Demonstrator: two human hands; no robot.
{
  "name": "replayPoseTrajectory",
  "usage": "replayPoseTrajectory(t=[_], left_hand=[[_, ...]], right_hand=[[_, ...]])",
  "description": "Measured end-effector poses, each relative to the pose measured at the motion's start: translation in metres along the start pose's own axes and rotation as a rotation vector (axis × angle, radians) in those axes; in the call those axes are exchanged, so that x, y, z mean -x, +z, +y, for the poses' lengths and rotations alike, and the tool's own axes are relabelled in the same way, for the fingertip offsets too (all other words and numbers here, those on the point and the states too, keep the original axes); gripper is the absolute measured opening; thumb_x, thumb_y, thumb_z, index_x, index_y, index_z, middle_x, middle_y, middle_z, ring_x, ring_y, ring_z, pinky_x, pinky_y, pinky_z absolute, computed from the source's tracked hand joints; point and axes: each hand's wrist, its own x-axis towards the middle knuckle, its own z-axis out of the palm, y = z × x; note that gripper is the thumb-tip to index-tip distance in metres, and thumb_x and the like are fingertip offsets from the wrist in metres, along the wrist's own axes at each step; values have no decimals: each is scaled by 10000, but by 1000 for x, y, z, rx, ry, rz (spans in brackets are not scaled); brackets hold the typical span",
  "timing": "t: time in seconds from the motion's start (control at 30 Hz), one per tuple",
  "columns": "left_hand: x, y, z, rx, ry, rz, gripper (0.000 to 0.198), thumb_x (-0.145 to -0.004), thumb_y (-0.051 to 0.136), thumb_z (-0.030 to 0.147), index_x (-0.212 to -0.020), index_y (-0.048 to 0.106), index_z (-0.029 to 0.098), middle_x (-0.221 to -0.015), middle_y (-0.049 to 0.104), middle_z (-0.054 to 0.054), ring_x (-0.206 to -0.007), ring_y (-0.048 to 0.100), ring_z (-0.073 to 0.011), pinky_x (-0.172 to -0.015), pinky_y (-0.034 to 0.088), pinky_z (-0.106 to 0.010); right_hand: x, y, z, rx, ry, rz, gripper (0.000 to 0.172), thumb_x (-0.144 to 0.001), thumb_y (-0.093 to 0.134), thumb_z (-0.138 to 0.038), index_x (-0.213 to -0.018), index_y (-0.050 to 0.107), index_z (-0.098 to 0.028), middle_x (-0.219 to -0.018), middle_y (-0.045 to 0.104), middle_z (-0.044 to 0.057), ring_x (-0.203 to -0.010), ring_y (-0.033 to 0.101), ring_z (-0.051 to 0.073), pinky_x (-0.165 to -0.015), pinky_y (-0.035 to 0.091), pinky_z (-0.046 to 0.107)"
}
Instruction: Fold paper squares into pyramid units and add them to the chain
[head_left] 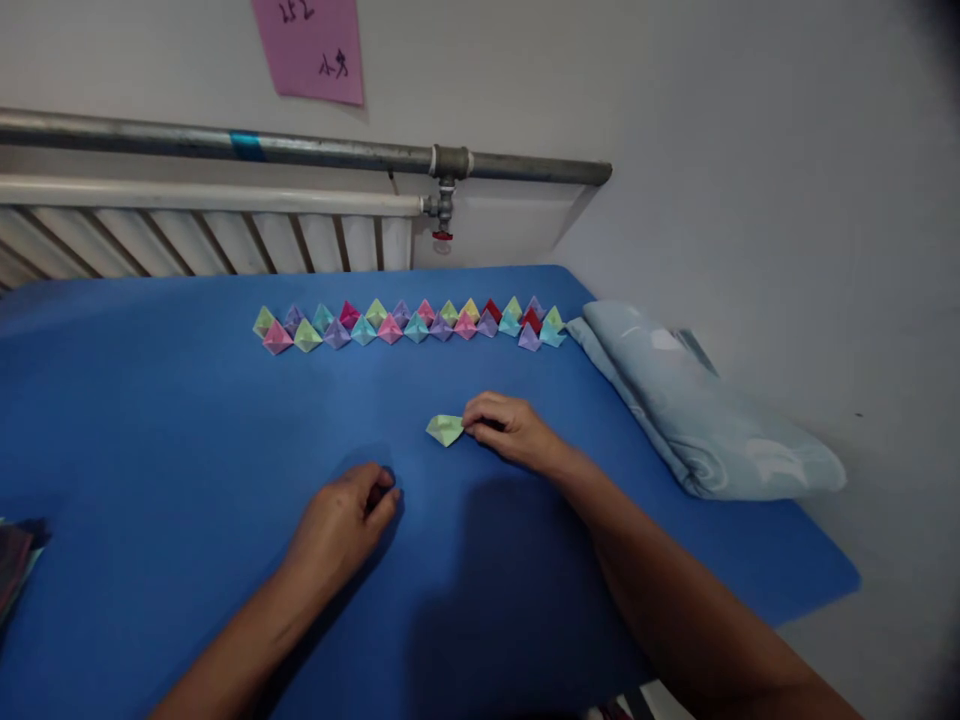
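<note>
A light green folded paper boat (445,430) is pinched at its right tip by my right hand (510,430), over the middle of the blue table (187,420). My left hand (349,515) rests at the table to the left and nearer to me, its fingers curled in with nothing seen between them. Beyond both hands, several small paper boats (390,328) in pink, green, purple, blue, yellow and red stand in two close rows near the table's back.
A folded light blue cloth (697,410) lies along the right wall. At the left edge is a dark stack of paper (19,560). Behind the table are a white radiator (210,235) and a metal pipe (337,152) with a red-handled valve (444,208). A pink note (315,50) hangs above.
</note>
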Motion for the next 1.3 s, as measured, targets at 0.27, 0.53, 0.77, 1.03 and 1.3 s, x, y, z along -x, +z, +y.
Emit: replayPoseTrajectory(t=[0.27, 0.53, 0.77, 1.03, 1.3], left_hand=[[-2, 3, -6, 26, 8, 2, 270, -828, 441, 430, -876, 603, 220, -722, 681, -23, -646, 626, -190, -642, 461, -315], [-3, 7, -12, 39, 4, -3, 284, -830, 454, 465, -867, 620, 237, -771, 706, -24, -695, 655, -206, -671, 490, -321], [-4, 8, -20, 58, -16, -44, 329, -831, 470, 530, -920, 646, 267, -824, 723, -26, -750, 677, -220, -691, 532, -316], [-6, 10, -27, 33, -27, -60, 332, -840, 481, 549, -948, 672, 299, -949, 737, -19, -830, 694, -227, -725, 560, -305], [-5, 14, -30, 38, -32, -53, 344, -838, 479, 566, -968, 667, 309, -978, 741, -12, -850, 705, -229, -739, 577, -310]], right_hand=[[4, -5, 11, 164, 296, 422, 142, -820, 526, -215, -815, 665, -189, -762, 640, 15, -667, 572, 133, -654, 451, 252], [-16, -34, 55, 390, 408, 630, 159, -787, 481, -164, -774, 637, -188, -812, 658, 51, -763, 598, 183, -753, 453, 305], [-30, -46, 74, 488, 409, 614, 180, -805, 461, -133, -812, 636, -174, -866, 666, 88, -834, 601, 208, -810, 446, 320], [-35, -52, 83, 545, 432, 568, 191, -822, 460, -129, -830, 646, -171, -876, 664, 101, -834, 600, 221, -801, 446, 329], [-40, -49, 85, 571, 429, 539, 211, -832, 451, -128, -849, 657, -169, -888, 665, 110, -858, 601, 233, -814, 443, 339]])
